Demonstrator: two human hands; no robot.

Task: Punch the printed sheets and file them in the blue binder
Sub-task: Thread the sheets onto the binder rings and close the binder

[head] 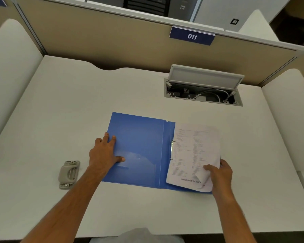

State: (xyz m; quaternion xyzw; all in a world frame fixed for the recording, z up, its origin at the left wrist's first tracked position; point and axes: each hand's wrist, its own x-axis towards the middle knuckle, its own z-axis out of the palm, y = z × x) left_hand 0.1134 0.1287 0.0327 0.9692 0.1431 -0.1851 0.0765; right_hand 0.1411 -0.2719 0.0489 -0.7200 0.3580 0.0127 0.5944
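A blue binder lies open at the centre of a white desk in a numbered office cubicle. The left hand rests flat, fingers spread, on the binder's left cover. At four o'clock, the right hand pinches the curling lower corner of the printed sheets, which sit on the binder's right half against its metal rings. A grey hole punch lies at eight o'clock, apart from the binder; an open cable hatch sits at one o'clock.
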